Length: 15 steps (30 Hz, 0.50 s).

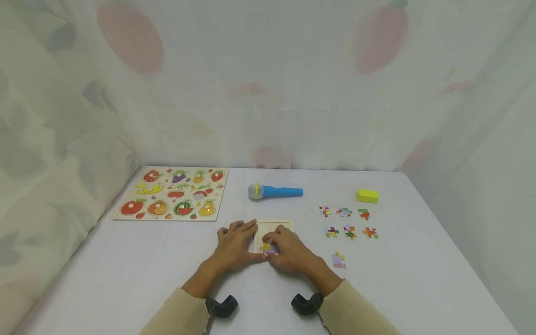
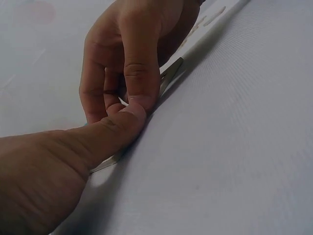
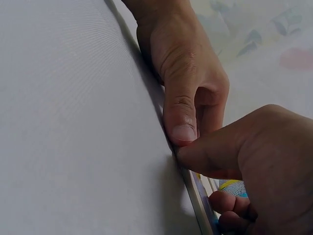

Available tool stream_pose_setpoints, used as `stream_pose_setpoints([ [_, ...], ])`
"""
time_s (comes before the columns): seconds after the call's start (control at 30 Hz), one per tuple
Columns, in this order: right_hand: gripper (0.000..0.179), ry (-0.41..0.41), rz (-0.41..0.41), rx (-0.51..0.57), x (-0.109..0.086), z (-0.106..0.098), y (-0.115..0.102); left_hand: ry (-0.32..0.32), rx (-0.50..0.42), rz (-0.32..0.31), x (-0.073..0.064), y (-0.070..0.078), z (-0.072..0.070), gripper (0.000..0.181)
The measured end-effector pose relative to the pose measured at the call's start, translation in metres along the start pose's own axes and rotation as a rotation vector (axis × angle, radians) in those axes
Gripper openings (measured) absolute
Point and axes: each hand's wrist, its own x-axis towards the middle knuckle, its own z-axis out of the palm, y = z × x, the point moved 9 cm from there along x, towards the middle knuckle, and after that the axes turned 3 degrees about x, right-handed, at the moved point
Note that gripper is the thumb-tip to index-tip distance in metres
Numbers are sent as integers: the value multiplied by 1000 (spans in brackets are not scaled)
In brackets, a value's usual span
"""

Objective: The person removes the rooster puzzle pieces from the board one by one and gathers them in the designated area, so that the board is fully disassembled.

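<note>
A small wooden puzzle tray [image 1: 272, 222] lies at the middle of the table, tall side toward me. My left hand [image 1: 236, 246] holds the tray at its left side, fingers along that edge and thumb at the near edge. Curled over the tray's lower part, my right hand [image 1: 291, 251] pinches a puzzle piece [image 1: 265, 247] with yellow on it, low in the tray. Both thumbs meet at the near edge, as the left wrist view also shows. The right hand covers part of the tray. In the right wrist view the tray's edge [image 3: 198, 203] passes under the fingers.
Several loose puzzle pieces [image 1: 345, 212] lie in rows to the right, with a single piece [image 1: 338, 260] nearer me. Behind the tray is a blue toy microphone [image 1: 280, 191]. A fruit puzzle board [image 1: 169, 193] sits back left, a yellow block [image 1: 367, 196] back right. Curtains border the table.
</note>
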Motion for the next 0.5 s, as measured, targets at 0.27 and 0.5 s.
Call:
stream_pose_setpoints([
  [0.27,43,24,-92,38,2,-6,-8,-10,-12,-14,0,-2,2,94],
  [0.5,44,-1,-89,41,6,-1,-11,-20,-10,-23,1,-2,1,93],
])
